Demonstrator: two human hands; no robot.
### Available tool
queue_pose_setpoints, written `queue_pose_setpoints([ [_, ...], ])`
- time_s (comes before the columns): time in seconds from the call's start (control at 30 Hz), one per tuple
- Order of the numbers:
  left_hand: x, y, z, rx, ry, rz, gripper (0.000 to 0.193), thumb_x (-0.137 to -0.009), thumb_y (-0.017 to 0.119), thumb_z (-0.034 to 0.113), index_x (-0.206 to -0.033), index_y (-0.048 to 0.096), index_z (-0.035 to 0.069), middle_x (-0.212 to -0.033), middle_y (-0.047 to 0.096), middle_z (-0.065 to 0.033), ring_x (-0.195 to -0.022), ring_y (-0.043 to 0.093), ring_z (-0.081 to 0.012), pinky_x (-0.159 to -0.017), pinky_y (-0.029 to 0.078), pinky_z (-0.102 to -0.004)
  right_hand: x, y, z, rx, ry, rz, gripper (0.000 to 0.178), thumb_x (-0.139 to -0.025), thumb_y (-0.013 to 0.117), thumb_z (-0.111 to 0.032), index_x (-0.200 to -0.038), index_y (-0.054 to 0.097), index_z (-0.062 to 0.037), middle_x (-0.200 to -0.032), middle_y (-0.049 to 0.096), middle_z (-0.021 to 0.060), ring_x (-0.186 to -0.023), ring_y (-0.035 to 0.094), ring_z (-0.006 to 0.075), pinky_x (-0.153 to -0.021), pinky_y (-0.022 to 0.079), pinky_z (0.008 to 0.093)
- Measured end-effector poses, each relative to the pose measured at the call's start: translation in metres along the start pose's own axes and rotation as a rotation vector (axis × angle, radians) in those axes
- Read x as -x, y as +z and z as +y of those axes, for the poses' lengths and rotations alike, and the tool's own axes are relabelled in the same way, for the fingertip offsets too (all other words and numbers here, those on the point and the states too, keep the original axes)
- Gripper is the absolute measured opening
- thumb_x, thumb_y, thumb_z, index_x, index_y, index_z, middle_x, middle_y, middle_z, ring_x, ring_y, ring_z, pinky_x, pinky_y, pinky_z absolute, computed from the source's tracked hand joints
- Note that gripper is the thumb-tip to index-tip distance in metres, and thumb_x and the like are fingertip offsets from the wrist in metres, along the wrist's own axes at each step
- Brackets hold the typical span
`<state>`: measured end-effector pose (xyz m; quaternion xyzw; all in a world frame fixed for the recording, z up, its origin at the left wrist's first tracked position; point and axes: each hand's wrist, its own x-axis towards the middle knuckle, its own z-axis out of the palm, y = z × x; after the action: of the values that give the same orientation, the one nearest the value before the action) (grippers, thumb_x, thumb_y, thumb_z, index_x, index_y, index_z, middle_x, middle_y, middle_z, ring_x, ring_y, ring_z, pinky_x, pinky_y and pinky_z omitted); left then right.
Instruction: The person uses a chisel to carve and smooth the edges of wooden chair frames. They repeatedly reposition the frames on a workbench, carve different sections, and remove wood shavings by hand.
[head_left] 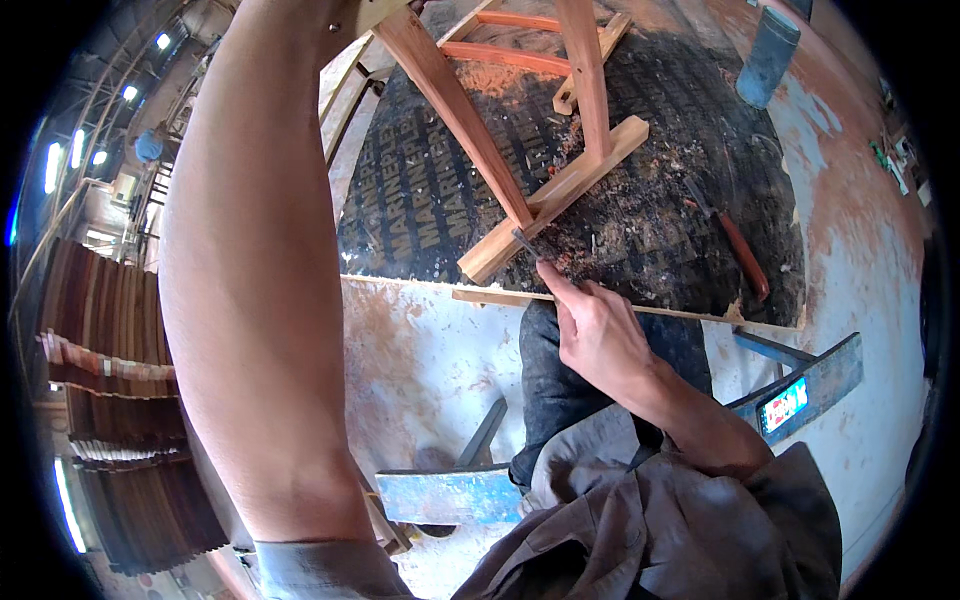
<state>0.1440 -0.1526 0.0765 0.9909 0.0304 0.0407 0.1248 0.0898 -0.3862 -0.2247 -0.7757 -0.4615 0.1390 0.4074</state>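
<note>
My right hand [605, 335] is closed with the index finger stretched along a slim metal blade [525, 243], which looks like a chisel; the palm hides its handle. Its tip touches a pale wooden bar [560, 200] where a reddish wooden leg [455, 115] meets it. A second leg [586, 80] rises from the same bar farther right. Both legs belong to a wooden frame that runs past the upper edge. My left forearm [255, 250] stretches up the left side to the top of that frame, and its hand lies beyond the picture edge.
A black printed board [400, 200] strewn with shavings bears the frame. On it lie orange-red slats [505, 56] and a red-handled tool [742, 255]. A blue-grey cylinder [768, 60] stands at the far right. A lit phone [785, 405] rests on a bench plank; stacked dark wood [120, 400] stands left.
</note>
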Motion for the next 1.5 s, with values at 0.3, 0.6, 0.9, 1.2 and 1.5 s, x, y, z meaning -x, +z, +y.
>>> queue_pose_setpoints([
  [0.3, 0.003, -0.003, -0.002, -0.068, 0.007, 0.078, 0.058, -0.099, 0.066, 0.044, -0.152, 0.057, 0.021, -0.139, 0.069, -0.0113, -0.129, 0.063, -0.0235, -0.114, 0.044, -0.0340, -0.005, 0.006, 0.001, -0.008, -0.022, 0.016, 0.049, -0.090, 0.062, 0.008, -0.138, 0.060, 0.0052, -0.093, 0.069, 0.0324, -0.084, 0.069, 0.0487, -0.073, 0.056, 0.0525],
  [0.6, 0.000, 0.009, 0.000, -0.207, -0.050, 0.171, 0.060, -0.099, 0.066, 0.046, -0.152, 0.057, 0.020, -0.138, 0.070, -0.0111, -0.126, 0.064, -0.0231, -0.113, 0.045, -0.0343, -0.011, 0.002, -0.011, 0.063, 0.092, -0.053, 0.050, -0.090, 0.062, 0.006, -0.140, 0.059, 0.0045, -0.079, 0.066, 0.0300, -0.074, 0.068, 0.0473, -0.067, 0.055, 0.0528],
  [0.9, -0.011, 0.003, -0.010, -0.105, -0.038, 0.106, 0.060, -0.098, 0.069, 0.044, -0.152, 0.058, 0.019, -0.134, 0.071, -0.0085, -0.122, 0.064, -0.0197, -0.109, 0.046, -0.0329, -0.016, -0.002, -0.014, 0.144, 0.107, -0.107, 0.049, -0.092, 0.062, 0.003, -0.141, 0.059, 0.0042, -0.082, 0.067, 0.0307, -0.078, 0.069, 0.0471, -0.071, 0.055, 0.0535],
  [1.2, -0.007, 0.006, -0.006, -0.255, -0.037, 0.164, 0.064, -0.096, 0.067, 0.046, -0.154, 0.055, 0.020, -0.143, 0.066, -0.0128, -0.133, 0.060, -0.0248, -0.116, 0.042, -0.0347, -0.016, 0.005, 0.002, 0.084, 0.000, -0.015, 0.049, -0.093, 0.062, 0.001, -0.143, 0.059, 0.0010, -0.088, 0.069, 0.0282, -0.080, 0.069, 0.0467, -0.072, 0.057, 0.0521],
  [1.5, 0.010, 0.004, 0.021, 0.118, 0.147, 0.008, 0.074, -0.092, 0.074, 0.039, -0.156, 0.050, 0.009, -0.128, 0.074, -0.0147, -0.116, 0.070, -0.0271, -0.104, 0.054, -0.0370, -0.006, -0.071, 0.050, -0.058, -0.207, -0.073, 0.049, -0.097, 0.059, 0.000, -0.145, 0.057, -0.0032, -0.104, 0.068, 0.0223, -0.086, 0.070, 0.0404, -0.076, 0.057, 0.0478],
])
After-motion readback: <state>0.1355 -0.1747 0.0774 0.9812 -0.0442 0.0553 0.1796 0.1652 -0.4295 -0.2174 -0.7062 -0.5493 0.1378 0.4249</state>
